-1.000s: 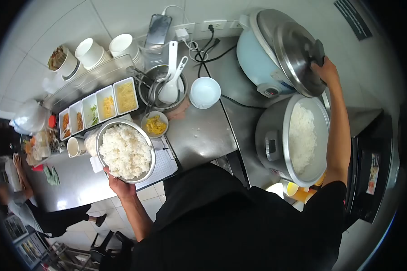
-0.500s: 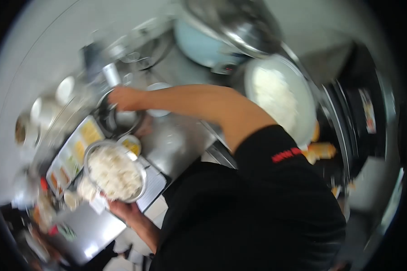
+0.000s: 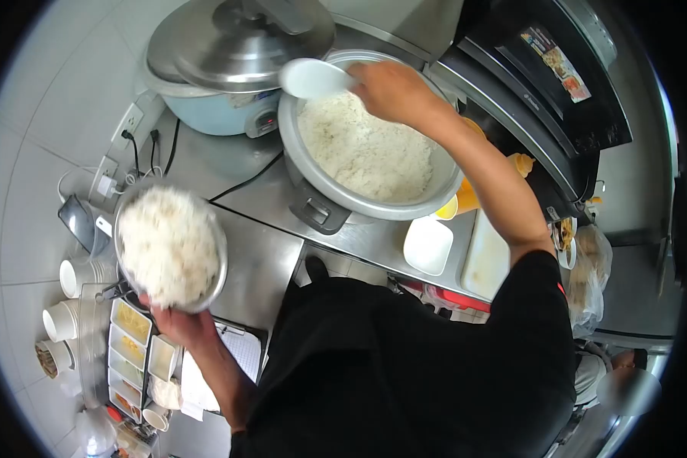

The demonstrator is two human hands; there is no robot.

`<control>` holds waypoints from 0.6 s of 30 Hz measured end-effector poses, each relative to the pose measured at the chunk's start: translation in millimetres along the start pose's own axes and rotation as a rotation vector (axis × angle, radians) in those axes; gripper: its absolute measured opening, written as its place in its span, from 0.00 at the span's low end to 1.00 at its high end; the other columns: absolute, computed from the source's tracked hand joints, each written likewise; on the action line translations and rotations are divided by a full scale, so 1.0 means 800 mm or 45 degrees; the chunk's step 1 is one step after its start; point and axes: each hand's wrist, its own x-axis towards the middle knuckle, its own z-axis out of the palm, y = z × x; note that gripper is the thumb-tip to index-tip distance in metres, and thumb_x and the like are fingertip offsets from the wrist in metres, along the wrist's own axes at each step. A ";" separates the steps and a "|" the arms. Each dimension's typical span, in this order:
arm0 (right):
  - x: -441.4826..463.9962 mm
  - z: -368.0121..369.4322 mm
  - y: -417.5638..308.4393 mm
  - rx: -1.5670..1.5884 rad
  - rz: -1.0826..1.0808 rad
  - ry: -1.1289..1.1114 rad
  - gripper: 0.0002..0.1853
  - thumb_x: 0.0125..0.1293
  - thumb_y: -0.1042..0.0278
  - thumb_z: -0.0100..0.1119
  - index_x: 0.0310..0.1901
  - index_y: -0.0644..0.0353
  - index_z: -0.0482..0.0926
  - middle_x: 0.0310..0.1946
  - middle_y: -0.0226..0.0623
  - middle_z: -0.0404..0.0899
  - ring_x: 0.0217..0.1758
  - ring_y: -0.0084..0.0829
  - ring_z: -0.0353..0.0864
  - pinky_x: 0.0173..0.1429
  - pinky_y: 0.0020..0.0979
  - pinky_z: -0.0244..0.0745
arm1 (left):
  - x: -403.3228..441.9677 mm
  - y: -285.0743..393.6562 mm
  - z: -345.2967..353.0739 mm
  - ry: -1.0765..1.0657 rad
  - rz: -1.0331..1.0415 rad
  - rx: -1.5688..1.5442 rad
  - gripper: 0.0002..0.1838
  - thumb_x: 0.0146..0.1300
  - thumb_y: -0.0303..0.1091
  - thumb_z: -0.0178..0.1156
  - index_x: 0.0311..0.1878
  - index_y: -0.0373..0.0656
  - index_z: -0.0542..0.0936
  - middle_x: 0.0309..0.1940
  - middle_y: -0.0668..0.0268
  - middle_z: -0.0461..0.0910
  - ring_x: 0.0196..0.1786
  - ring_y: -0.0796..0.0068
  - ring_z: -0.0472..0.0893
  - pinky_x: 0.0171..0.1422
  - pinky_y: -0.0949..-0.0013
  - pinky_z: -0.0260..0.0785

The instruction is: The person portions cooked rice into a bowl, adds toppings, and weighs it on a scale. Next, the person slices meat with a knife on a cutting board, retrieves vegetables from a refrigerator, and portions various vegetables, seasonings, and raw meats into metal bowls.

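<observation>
My left hand [image 3: 182,320] grips the lower rim of a metal bowl [image 3: 220,263] heaped with white rice [image 3: 168,244]. My right hand [image 3: 393,88] is closed around a white rice paddle [image 3: 314,79], its broad end pointing left. Below the paddle stands a large grey rice cooker pot [image 3: 343,200] with white rice [image 3: 370,153] inside. The paddle is over the pot's upper left rim; whether it touches anything cannot be told. Left of the pot is a light blue rice cooker [image 3: 214,114] with a metal lid [image 3: 244,46] on it.
Topping trays [image 3: 130,351] and stacked white cups [image 3: 61,319] stand at the lower left, near a phone [image 3: 80,223]. A white square dish [image 3: 427,246] and a cutting board [image 3: 487,256] lie right of centre. A black appliance [image 3: 527,99] stands at the upper right. Another person [image 3: 591,374] is at the lower right.
My right hand left the metal lid, reached to the utensil bowl, and is now over the rice pot with a paddle. The view has turned right; my left hand still holds the rice bowl.
</observation>
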 end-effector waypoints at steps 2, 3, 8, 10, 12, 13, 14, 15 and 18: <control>-0.032 0.049 0.057 -0.040 0.195 -0.256 0.12 0.58 0.71 0.51 0.44 0.60 0.76 0.36 0.48 0.79 0.42 0.45 0.79 0.45 0.42 0.74 | 0.019 -0.035 0.043 -0.088 0.056 0.087 0.23 0.69 0.40 0.39 0.63 0.37 0.60 0.62 0.54 0.64 0.64 0.56 0.66 0.67 0.51 0.60; -0.045 0.072 0.080 -0.080 0.248 -0.353 0.14 0.55 0.74 0.51 0.44 0.59 0.76 0.37 0.47 0.79 0.43 0.46 0.79 0.45 0.42 0.74 | 0.021 -0.055 0.080 -0.095 0.057 0.109 0.23 0.69 0.39 0.39 0.63 0.37 0.60 0.62 0.54 0.64 0.64 0.56 0.66 0.67 0.52 0.60; -0.083 0.110 0.091 -0.056 0.206 -0.531 0.14 0.55 0.75 0.49 0.43 0.64 0.76 0.38 0.49 0.79 0.42 0.45 0.80 0.45 0.40 0.76 | 0.028 -0.152 0.172 -0.249 -0.035 -0.114 0.20 0.70 0.39 0.40 0.61 0.39 0.61 0.59 0.57 0.66 0.62 0.61 0.68 0.67 0.58 0.60; -0.095 0.108 0.067 -0.047 0.093 -0.620 0.12 0.55 0.76 0.48 0.39 0.68 0.76 0.38 0.50 0.79 0.41 0.45 0.80 0.42 0.40 0.77 | 0.020 -0.186 0.198 -0.192 -0.004 -0.084 0.21 0.71 0.42 0.40 0.61 0.39 0.60 0.59 0.57 0.66 0.61 0.62 0.69 0.67 0.60 0.61; -0.101 0.120 0.054 -0.009 0.048 -0.762 0.12 0.55 0.75 0.48 0.39 0.68 0.76 0.37 0.50 0.78 0.41 0.46 0.80 0.41 0.40 0.77 | 0.010 -0.204 0.211 -0.126 0.040 0.021 0.24 0.71 0.47 0.39 0.60 0.39 0.60 0.58 0.57 0.65 0.59 0.64 0.69 0.65 0.62 0.61; -0.102 0.123 0.052 0.005 0.026 -0.827 0.12 0.55 0.75 0.48 0.39 0.68 0.76 0.36 0.50 0.78 0.41 0.46 0.80 0.41 0.40 0.77 | 0.010 -0.209 0.214 -0.098 0.066 0.069 0.25 0.71 0.50 0.39 0.60 0.38 0.59 0.58 0.57 0.65 0.59 0.64 0.69 0.65 0.63 0.61; -0.102 0.122 0.054 0.072 0.023 -0.788 0.12 0.55 0.75 0.47 0.39 0.68 0.76 0.35 0.50 0.78 0.40 0.47 0.80 0.41 0.41 0.77 | 0.016 -0.221 0.202 -0.116 0.147 0.218 0.30 0.70 0.55 0.38 0.60 0.37 0.58 0.57 0.56 0.65 0.57 0.66 0.69 0.63 0.64 0.62; -0.100 0.123 0.055 0.078 0.003 -0.802 0.12 0.55 0.75 0.47 0.39 0.68 0.76 0.36 0.50 0.78 0.40 0.47 0.80 0.41 0.42 0.77 | 0.016 -0.224 0.204 -0.091 0.203 0.238 0.30 0.70 0.55 0.38 0.60 0.37 0.58 0.56 0.56 0.65 0.57 0.67 0.69 0.63 0.65 0.62; -0.096 0.124 0.052 0.110 -0.054 -0.824 0.12 0.55 0.75 0.47 0.39 0.67 0.76 0.35 0.50 0.78 0.40 0.48 0.79 0.41 0.43 0.76 | 0.013 -0.226 0.213 -0.059 0.347 0.287 0.30 0.70 0.55 0.38 0.60 0.35 0.58 0.55 0.56 0.65 0.56 0.68 0.69 0.62 0.66 0.61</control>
